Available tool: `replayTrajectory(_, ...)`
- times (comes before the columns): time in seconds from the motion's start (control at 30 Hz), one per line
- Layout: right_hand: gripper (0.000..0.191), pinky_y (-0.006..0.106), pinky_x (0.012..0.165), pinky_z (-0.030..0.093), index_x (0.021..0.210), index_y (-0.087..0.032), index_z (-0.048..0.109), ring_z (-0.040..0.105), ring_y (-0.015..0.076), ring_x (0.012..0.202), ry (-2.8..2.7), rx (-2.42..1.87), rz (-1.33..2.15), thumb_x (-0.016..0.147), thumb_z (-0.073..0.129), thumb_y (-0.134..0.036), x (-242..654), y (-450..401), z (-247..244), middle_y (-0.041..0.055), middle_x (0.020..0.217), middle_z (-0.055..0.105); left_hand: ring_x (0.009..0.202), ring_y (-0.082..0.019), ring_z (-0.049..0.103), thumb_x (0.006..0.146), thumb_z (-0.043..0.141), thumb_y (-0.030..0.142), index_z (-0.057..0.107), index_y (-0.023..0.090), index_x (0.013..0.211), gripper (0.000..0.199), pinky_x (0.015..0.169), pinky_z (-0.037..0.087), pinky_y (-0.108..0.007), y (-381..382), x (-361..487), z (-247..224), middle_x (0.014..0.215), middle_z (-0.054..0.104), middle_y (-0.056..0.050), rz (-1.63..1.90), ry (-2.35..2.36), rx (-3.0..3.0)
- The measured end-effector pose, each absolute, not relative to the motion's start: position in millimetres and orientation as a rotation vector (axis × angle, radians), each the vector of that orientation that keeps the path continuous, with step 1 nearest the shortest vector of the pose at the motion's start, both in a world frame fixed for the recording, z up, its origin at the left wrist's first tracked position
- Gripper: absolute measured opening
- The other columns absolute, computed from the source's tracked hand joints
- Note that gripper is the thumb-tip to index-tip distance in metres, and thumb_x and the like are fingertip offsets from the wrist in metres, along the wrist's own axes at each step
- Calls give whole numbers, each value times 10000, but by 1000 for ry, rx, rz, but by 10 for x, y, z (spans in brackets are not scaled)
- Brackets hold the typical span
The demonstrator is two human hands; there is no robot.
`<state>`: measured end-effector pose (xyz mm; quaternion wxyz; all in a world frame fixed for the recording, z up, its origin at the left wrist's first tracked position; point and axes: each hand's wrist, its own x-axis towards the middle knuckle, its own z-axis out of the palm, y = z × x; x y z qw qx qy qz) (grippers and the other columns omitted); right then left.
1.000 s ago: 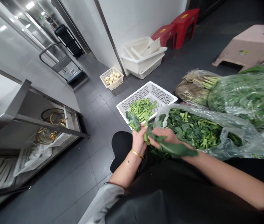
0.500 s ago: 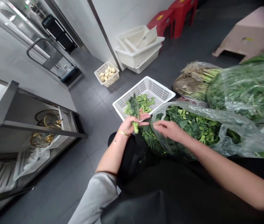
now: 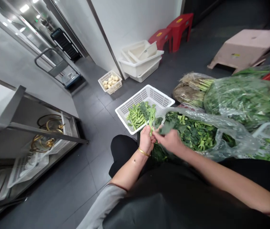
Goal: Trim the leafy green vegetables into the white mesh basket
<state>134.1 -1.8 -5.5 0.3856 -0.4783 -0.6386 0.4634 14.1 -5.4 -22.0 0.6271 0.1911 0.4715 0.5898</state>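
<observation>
Our left hand (image 3: 146,139) and right hand (image 3: 170,141) close together, fingers (image 3: 157,133) clenched on leafy green stalk (image 3: 152,124), held between white plastic basket (image 3: 135,110) and open plastic bag (image 3: 230,127). Basket of trimmed stems (image 3: 138,117) right in front of us, easy reach, same for bag of dark greens (image 3: 192,135). Bag's flap lies against basket corner. Fuller bag of greens (image 3: 244,101) just behind.

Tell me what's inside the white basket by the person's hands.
The white plastic basket holds trimmed green vegetable stems with small leaves, heaped at its near end. Its far end shows bare mesh. The heap covers the basket's floor there, so anything beneath it cannot be seen.
</observation>
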Motion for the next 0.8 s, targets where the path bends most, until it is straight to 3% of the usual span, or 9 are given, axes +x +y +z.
replayTrajectory(0.1, 270, 295, 657, 495, 628, -207, 562, 617, 175, 580, -1742, -1129, 1150, 771, 579, -436, 1385, -134, 64, 31, 559, 617, 360, -9, 227, 763, 616, 502, 504, 139, 773, 380, 358, 137, -153, -76, 67, -132, 505, 382, 71, 1368, 1028, 385)
replayTrajectory(0.27, 349, 263, 467, 440, 737, -182, 554, 545, 146, 435, -1647, -1150, 1491, 788, 526, -526, 1425, 242, 103, 19, 533, 608, 347, -24, 200, 787, 595, 472, 507, 152, 799, 333, 334, 109, -154, -261, 18, -30, 498, 385, 63, 1193, 837, 503)
replayTrajectory(0.37, 320, 244, 456, 394, 683, -184, 538, 513, 132, 448, -1753, -1188, 1175, 767, 548, -493, 1357, 227, 112, 12, 526, 585, 352, -20, 200, 792, 595, 472, 502, 150, 794, 335, 339, 112, -146, -284, 39, -31, 498, 358, 70, 1235, 847, 463)
replayTrajectory(0.47, 284, 249, 538, 413, 641, -181, 551, 560, 150, 552, -1881, -1102, 868, 775, 547, -432, 1322, -9, 119, 40, 593, 611, 356, -14, 185, 793, 596, 466, 488, 152, 777, 332, 345, 101, -141, -246, 16, -37, 505, 321, 78, 1303, 880, 345)
replayTrajectory(0.67, 317, 252, 490, 414, 797, -184, 565, 539, 144, 443, -1703, -1239, 1169, 815, 518, -497, 1424, 159, 130, -18, 517, 570, 360, -26, 194, 809, 578, 452, 512, 150, 809, 309, 337, 126, -143, -334, 38, -11, 504, 337, 69, 1170, 740, 440)
replayTrajectory(0.8, 288, 255, 490, 388, 726, -175, 558, 538, 153, 494, -1908, -1235, 825, 819, 510, -443, 1363, 217, 113, 24, 566, 582, 359, -17, 184, 794, 598, 461, 510, 146, 776, 328, 337, 117, -137, -360, 113, -25, 499, 342, 70, 1180, 836, 423)
